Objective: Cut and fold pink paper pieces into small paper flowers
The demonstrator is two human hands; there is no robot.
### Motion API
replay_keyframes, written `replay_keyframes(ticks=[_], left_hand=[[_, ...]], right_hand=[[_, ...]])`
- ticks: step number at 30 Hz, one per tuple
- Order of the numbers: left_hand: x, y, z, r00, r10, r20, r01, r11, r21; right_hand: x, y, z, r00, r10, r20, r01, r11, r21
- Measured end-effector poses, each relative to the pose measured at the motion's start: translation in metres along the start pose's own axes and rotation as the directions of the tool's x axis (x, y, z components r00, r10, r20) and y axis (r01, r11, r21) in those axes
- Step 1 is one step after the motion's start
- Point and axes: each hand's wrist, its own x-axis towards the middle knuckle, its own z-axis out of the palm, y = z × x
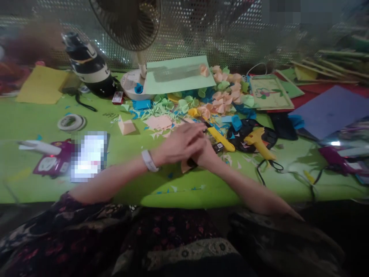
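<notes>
My left hand (180,142) lies over my right hand (201,151), and the fingers of both are bent together. What they hold, if anything, is hidden and a little blurred. Beneath them a small peach paper piece (186,166) and a dark patch show at the table. Just right of my hands lies a yellow utility knife (221,139). Behind them are peach paper sheets (160,122) and many green and blue scraps (164,105). A folded peach paper piece (126,126) stands to the left.
On the green table (115,192) are a lit phone (90,156), a tape roll (71,122), a bottle (90,65) and a fan (128,23). A green sheet (178,75) stands by paper petals (226,90). A yellow glue gun (258,142) rests on a black plate (238,145).
</notes>
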Motion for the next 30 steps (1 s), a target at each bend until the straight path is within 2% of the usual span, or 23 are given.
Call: replay_keyframes(ticks=[2, 3, 4, 5, 6, 8, 10, 13, 17, 20, 23, 25, 28, 30], left_hand=[[-0.017, -0.001, -0.019, 0.967, -0.207, -0.148, 0.205, 0.978, -0.028], [-0.025, -0.001, -0.028, 0.933, -0.330, -0.145, 0.330, 0.944, -0.025], [-0.032, 0.000, -0.035, 0.897, -0.438, -0.056, 0.437, 0.899, -0.020], [-0.038, 0.002, -0.039, 0.853, -0.515, 0.080, 0.519, 0.854, -0.031], [-0.043, 0.005, -0.041, 0.788, -0.560, 0.255, 0.594, 0.801, -0.077], [-0.048, 0.010, -0.038, 0.661, -0.585, 0.470, 0.723, 0.663, -0.191], [-0.048, 0.014, -0.028, 0.593, -0.582, 0.556, 0.792, 0.545, -0.274], [-0.045, 0.014, -0.011, 0.562, -0.572, 0.597, 0.827, 0.409, -0.387], [-0.045, 0.005, 0.004, 0.566, -0.578, 0.587, 0.821, 0.335, -0.462], [-0.048, -0.002, 0.007, 0.602, -0.537, 0.591, 0.798, 0.380, -0.467], [-0.049, -0.007, -0.002, 0.650, -0.511, 0.562, 0.760, 0.460, -0.459], [-0.048, -0.011, -0.017, 0.708, -0.500, 0.498, 0.704, 0.552, -0.447], [-0.046, -0.017, -0.042, 0.820, -0.472, 0.324, 0.569, 0.734, -0.370], [-0.045, -0.020, -0.053, 0.850, -0.463, 0.249, 0.524, 0.785, -0.329]], right_hand=[[0.006, -0.008, -0.013, 0.998, 0.005, -0.070, -0.005, 1.000, -0.006], [0.008, -0.012, -0.020, 0.996, 0.005, -0.086, -0.004, 1.000, 0.013], [0.009, -0.015, -0.028, 0.997, 0.014, -0.073, -0.011, 0.999, 0.047], [0.010, -0.018, -0.037, 0.998, 0.026, -0.053, -0.021, 0.996, 0.086], [0.011, -0.022, -0.045, 0.999, 0.038, -0.016, -0.036, 0.992, 0.120], [0.010, -0.027, -0.063, 0.992, 0.034, 0.121, -0.052, 0.987, 0.149], [0.009, -0.029, -0.076, 0.953, -0.003, 0.303, -0.039, 0.990, 0.135], [0.007, -0.027, -0.086, 0.866, -0.075, 0.495, 0.033, 0.995, 0.093], [0.005, -0.022, -0.086, 0.783, -0.111, 0.612, 0.095, 0.994, 0.059], [0.005, -0.022, -0.087, 0.775, -0.118, 0.621, 0.127, 0.991, 0.029], [0.003, -0.022, -0.092, 0.801, -0.115, 0.587, 0.134, 0.991, 0.011], [0.002, -0.022, -0.095, 0.813, -0.109, 0.572, 0.127, 0.992, 0.009], [0.001, -0.023, -0.096, 0.813, -0.101, 0.574, 0.117, 0.993, 0.008], [0.001, -0.025, -0.093, 0.833, -0.074, 0.548, 0.088, 0.996, 0.001]])
